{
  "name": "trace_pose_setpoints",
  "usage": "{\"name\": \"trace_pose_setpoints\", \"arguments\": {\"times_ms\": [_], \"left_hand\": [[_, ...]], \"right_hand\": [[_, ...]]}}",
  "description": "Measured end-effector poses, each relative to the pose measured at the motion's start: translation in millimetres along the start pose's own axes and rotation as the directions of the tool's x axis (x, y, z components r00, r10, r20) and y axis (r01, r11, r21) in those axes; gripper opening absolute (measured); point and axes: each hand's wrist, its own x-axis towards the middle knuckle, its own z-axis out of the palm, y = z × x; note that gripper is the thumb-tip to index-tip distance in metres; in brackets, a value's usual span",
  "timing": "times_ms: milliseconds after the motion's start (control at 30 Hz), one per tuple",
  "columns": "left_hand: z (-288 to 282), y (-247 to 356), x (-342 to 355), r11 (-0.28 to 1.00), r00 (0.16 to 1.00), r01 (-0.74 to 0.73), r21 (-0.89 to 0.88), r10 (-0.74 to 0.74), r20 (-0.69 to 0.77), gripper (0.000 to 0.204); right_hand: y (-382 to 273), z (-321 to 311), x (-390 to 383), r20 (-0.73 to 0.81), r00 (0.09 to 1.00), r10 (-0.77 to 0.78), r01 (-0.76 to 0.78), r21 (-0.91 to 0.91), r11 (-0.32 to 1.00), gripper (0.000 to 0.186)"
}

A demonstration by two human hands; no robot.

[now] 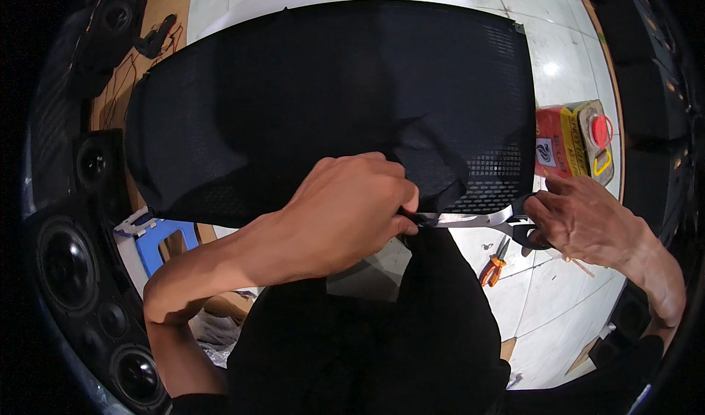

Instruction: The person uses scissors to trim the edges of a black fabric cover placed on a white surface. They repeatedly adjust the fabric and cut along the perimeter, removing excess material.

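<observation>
A long black perforated grille panel [308, 106] lies across in front of me with thin black cloth [433, 154] over it. The cloth is bunched and creased near the panel's near edge, right of the middle. My left hand [367, 195] pinches the cloth at that edge. In my right hand [580, 217] are scissors [477, 218] with black handles, their silver blades pointing left along the near edge. The blade tips reach close to my left fingertips, and the fold there hides exactly where they end.
A red and yellow metal can [569, 139] with a red cap stands right of the panel. Orange-handled pliers [494, 264] lie on the white tiled floor [540, 290]. Loudspeakers [66, 264] line the left side, near a blue plastic object [165, 242]. A black tool [156, 39] rests at far left.
</observation>
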Motion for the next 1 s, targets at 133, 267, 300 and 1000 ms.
{"name": "trace_pose_setpoints", "arguments": {"times_ms": [133, 267, 300, 1000], "left_hand": [[-2.3, -0.3, 3.9, 0.993, 0.996, 0.063, -0.103, -0.057, 0.065, 0.012], [-3.3, -7.0, 4.6, 0.98, 0.993, 0.085, -0.179, -0.068, 0.101, 0.01], [-4.1, -7.1, 8.4, 0.978, 0.995, 0.037, -0.204, -0.017, 0.098, 0.011], [13.8, -22.0, 2.5, 0.966, 0.994, 0.101, -0.239, -0.087, 0.067, 0.015]], "right_hand": [[1.4, -3.9, 5.6, 0.013, 1.0, -0.008, 0.008, -0.005, 1.0, 0.026], [1.8, -5.7, 7.9, -0.06, 0.998, -0.02, 0.021, 0.012, 1.0, 0.022], [-2.9, -6.7, 4.6, -0.006, 1.0, 0.016, -0.016, 0.018, 1.0, 0.024], [-0.9, -1.6, 22.3, -0.007, 0.996, -0.086, 0.086, -0.045, 0.995, 0.029]]}}
